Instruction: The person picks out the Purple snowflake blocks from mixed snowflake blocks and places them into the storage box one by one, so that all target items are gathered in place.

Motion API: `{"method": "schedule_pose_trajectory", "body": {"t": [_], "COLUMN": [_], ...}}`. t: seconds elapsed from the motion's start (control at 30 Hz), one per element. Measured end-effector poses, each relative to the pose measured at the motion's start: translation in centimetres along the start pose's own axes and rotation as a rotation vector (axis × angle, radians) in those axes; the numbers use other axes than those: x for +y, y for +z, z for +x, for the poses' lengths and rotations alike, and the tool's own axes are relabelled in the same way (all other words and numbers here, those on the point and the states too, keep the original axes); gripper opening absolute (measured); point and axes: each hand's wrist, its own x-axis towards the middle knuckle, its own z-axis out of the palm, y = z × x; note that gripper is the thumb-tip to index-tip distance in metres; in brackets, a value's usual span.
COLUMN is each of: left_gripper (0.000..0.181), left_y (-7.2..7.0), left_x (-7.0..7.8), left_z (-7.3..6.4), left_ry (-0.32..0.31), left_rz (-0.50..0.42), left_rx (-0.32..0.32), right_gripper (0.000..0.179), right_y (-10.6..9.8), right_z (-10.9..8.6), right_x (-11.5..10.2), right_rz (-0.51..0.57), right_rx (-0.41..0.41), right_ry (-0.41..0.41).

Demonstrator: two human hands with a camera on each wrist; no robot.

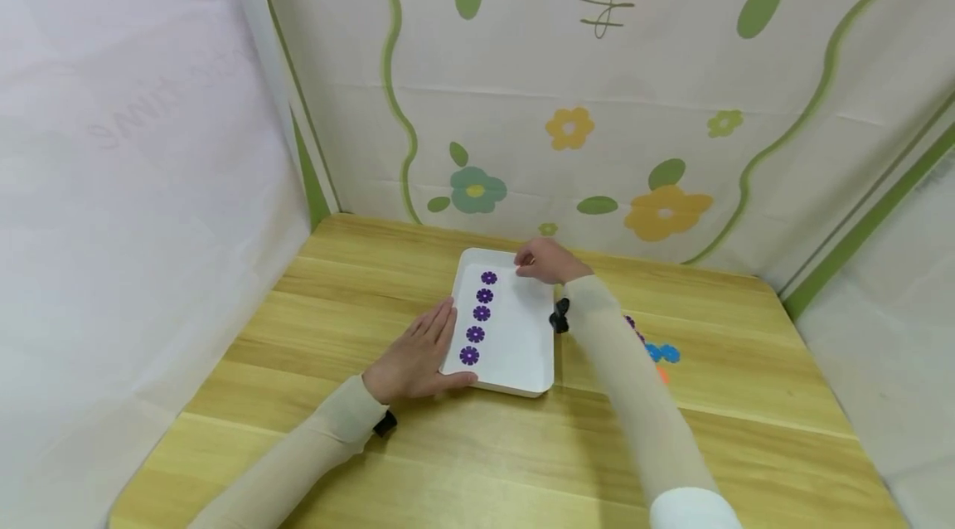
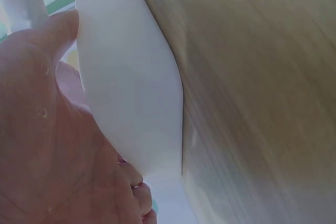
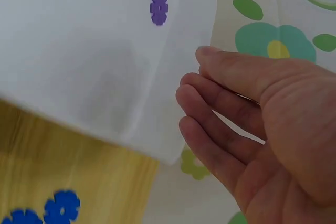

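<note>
Five purple snowflake discs (image 1: pixel 484 316) are lying in a column along the left side of a white rectangular tray (image 1: pixel 516 347), which is resting on a wooden table (image 1: pixel 388 471). The left hand (image 1: pixel 418 355) is bracing the tray's near left corner, its fingers stretching along the side wall and its thumb pressing the near edge. The right hand (image 1: pixel 548 260) is hovering at the far right corner with bent fingers, thumb and index fingertips coming close together; whether they are pinching anything, I cannot tell. Right of the tray, blue snowflake discs (image 1: pixel 670 354) and an orange piece (image 1: pixel 663 376) are lying beside the right sleeve (image 1: pixel 634 384), which is partly covering them.
</note>
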Motion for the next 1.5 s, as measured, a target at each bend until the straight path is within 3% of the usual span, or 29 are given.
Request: {"method": "schedule_pose_trajectory", "body": {"t": [0.23,0.5,0.73,1.1,1.3,1.5], "left_gripper": [0.112,0.111,0.114,0.112,0.112,0.112], "left_y": [-0.4,0.0,1.0,0.3,0.1,0.0], "left_x": [-0.1,-0.4,-0.8,-0.5,-0.3,-0.2], "left_z": [-0.4,-0.5,-0.2,-0.2,-0.2,-0.3], "left_ry": [0.008,0.023,0.028,0.031,0.034,0.034], "left_rz": [-0.013,-0.034,-0.039,-0.043,-0.023,-0.034], "left_rx": [0.009,0.030,0.070,0.043,0.044,0.031], "right_gripper": [0.026,0.024,0.025,0.030,0.026,0.018], "right_y": [-2.9,-4.2,-3.5,-0.8,-0.2,-0.1], "right_z": [-5.0,-10.8,-14.3,-15.5,-15.1,-14.8], "right_x": [2.1,5.6,8.7,12.3,13.2,13.4], "right_rz": [-0.081,-0.141,-0.171,-0.107,-0.071,-0.060], "right_rx": [0.010,-0.043,-0.057,-0.018,-0.015,-0.029], "right_ry": [-0.111,-0.076,-0.049,0.043,0.101,0.105]}}
